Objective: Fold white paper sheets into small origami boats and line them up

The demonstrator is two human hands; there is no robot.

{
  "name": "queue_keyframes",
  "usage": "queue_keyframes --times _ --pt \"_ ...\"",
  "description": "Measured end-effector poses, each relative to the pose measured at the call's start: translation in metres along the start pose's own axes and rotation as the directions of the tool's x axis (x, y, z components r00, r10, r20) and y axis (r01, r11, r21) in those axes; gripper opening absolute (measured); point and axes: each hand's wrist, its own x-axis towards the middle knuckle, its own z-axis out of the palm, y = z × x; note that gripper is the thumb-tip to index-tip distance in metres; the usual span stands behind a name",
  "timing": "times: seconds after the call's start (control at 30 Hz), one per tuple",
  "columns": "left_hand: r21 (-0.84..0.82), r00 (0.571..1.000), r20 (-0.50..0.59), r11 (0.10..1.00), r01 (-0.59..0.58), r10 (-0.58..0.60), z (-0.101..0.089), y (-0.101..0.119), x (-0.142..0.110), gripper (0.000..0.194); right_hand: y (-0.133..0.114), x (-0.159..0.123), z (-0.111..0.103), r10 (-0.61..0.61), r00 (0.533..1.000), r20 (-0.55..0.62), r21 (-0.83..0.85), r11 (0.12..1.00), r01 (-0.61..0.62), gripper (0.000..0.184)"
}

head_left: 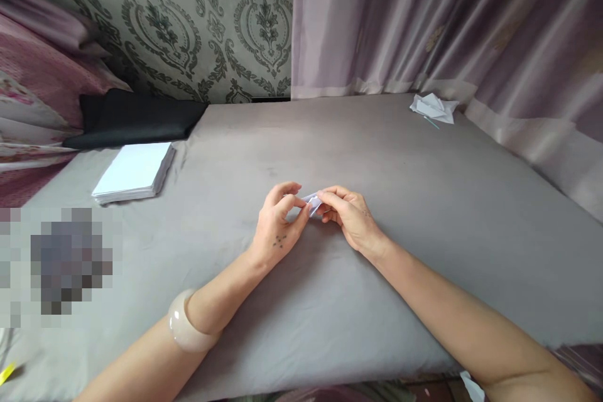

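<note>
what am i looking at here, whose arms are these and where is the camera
There is no machine here: these are a person's own bare hands, seen by a camera worn on their head, looking forward and down. The left hand, with a pale bangle farther up that arm, and the right hand together pinch a small folded white paper. Beneath them spreads a grey cloth. On it lie a stack of white sheets on the left, a black item behind that, and loose white papers at the far right. A pixelated patch hides something at left.
</note>
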Motion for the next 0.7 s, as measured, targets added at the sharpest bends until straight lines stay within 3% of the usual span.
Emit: queue_keyframes --times 0.23,0.33,0.4,0.5,0.6,0.7 --pt "-0.035 1.0 0.015 0.999 0.007 -0.006 -0.001 0.004 -0.001 0.014 -0.001 0.0 0.0 0.04 0.999 -0.005 0.089 0.995 -0.039 0.017" --pt "-0.198 0.989 0.095 0.972 0.129 -0.112 -0.005 0.006 0.002 0.019 0.001 0.002 -0.002 0.065 0.996 0.055 0.077 0.995 -0.069 0.018" --pt "-0.341 0.949 0.206 0.892 0.297 -0.237 -0.008 0.006 0.005 0.026 0.002 0.004 -0.004 0.075 0.993 0.093 0.049 0.996 -0.079 0.02" --pt "-0.526 0.862 0.346 0.685 0.505 -0.37 -0.01 0.004 0.009 0.032 0.002 0.004 -0.006 0.097 0.986 0.135 0.009 0.995 -0.099 0.023" --pt "-0.651 0.813 0.407 0.491 0.578 -0.417 -0.01 0.003 0.011 0.031 0.001 0.004 -0.006 0.105 0.979 0.172 0.015 0.994 -0.109 0.028" --pt "-0.656 0.777 0.455 0.426 0.622 -0.435 -0.008 0.002 0.011 0.033 0.001 0.004 -0.005 0.074 0.984 0.163 0.036 0.996 -0.081 0.035"
